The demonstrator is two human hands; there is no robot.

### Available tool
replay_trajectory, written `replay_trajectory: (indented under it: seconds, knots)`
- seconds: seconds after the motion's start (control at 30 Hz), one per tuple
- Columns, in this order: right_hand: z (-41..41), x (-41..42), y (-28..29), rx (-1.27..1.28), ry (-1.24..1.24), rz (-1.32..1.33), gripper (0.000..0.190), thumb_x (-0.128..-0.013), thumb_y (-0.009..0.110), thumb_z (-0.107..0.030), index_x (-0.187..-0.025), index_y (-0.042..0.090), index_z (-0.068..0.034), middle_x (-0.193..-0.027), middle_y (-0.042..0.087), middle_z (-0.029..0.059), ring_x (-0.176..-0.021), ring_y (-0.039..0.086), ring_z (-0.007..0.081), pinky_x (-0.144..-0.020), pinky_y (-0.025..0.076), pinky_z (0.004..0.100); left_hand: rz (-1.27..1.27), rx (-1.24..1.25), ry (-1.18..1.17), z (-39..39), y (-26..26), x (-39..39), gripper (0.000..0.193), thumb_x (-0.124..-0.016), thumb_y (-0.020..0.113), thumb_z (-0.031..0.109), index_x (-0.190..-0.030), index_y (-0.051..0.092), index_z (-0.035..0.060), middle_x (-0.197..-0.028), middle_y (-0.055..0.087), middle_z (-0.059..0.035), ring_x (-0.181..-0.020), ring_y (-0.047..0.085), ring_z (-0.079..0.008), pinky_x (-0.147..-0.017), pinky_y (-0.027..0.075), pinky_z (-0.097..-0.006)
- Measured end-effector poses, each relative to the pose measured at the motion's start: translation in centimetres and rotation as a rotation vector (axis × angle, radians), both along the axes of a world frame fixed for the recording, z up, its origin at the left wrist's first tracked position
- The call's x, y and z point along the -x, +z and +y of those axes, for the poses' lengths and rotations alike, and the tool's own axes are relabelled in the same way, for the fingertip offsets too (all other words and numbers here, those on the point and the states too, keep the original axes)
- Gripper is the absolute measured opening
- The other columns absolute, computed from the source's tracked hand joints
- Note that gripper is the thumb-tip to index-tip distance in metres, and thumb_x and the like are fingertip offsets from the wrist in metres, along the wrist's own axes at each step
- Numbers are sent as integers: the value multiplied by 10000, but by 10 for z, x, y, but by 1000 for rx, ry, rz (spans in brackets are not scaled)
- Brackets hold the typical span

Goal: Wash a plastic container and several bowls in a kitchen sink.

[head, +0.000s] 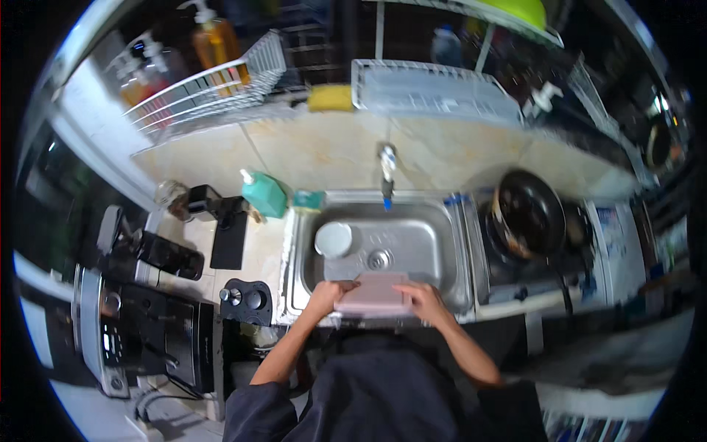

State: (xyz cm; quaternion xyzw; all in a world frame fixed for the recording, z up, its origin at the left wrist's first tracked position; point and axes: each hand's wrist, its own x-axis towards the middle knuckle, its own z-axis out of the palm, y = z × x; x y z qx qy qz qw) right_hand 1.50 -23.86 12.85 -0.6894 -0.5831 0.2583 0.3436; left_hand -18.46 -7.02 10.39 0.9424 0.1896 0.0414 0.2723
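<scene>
Both hands grip a pale pink rectangular object (373, 293), perhaps a plastic container or lid, over the near rim of the stainless steel sink (420, 243). My left hand (330, 294) has its left side, with the thumb on top. My right hand (424, 298) clasps the right side, a finger lying across its upper face. Its underside is hidden. Beyond it, a white round bowl or cup (333, 240) sits at the left of the basin, beside the drain (380, 259). The tap (388, 177) hangs over the far side of the sink.
A green pump bottle (264, 193) and a sponge (308, 200) stand at the sink's back left. Left are a black tamping stand (246, 300) and an espresso machine (149, 337). A dark frying pan (530, 215) rests tilted on the stove at right. Wire racks (436, 91) line the back ledge.
</scene>
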Motion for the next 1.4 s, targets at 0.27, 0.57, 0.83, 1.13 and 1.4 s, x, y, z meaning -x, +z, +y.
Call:
replay_trajectory:
  seconds: [0.27, 0.57, 0.83, 1.13, 1.4]
  knots:
    - [3, -15, 200, -599, 198, -435, 313, -611, 610, -32, -921, 644, -47, -937, 605, 128, -948, 566, 270, -891, 410, 419, -564, -506, 177, -37, 208, 5, 295, -697, 557, 105, -981, 634, 95, -982, 606, -86, -900, 580, -244, -756, 467, -320]
    - [-19, -38, -2, -214, 208, -300, 308, -700, 524, 3, -978, 631, -75, -1010, 598, 131, -995, 548, 282, -902, 407, 351, -59, -101, 105, -62, -4, 3, 307, -767, 461, 122, -1039, 604, 115, -1012, 601, -85, -911, 586, -244, -744, 481, -304]
    - [-21, -21, 170, -626, 152, -351, 299, -651, 606, -41, -946, 641, -60, -979, 611, 107, -966, 561, 255, -907, 398, 381, -723, -526, 199, -59, 191, -11, 282, -686, 557, 110, -953, 626, 53, -949, 601, -89, -894, 569, -270, -744, 453, -345]
    - [-36, -20, -2, -225, 64, 4, 389, -642, 597, 50, -1008, 609, -81, -1010, 593, 141, -967, 560, 276, -847, 445, 342, -345, -87, 22, -47, 2, -2, 272, -698, 544, 136, -944, 630, 61, -915, 626, -113, -836, 607, -266, -754, 474, -328]
    - [27, -56, 114, -295, -175, -400, 457, -718, 640, -154, -1150, 504, -88, -1175, 464, 165, -1098, 437, 323, -930, 363, 382, -599, -98, 195, -7, 48, 2, 265, -708, 533, 94, -952, 625, 49, -925, 617, -142, -853, 595, -293, -750, 471, -337]
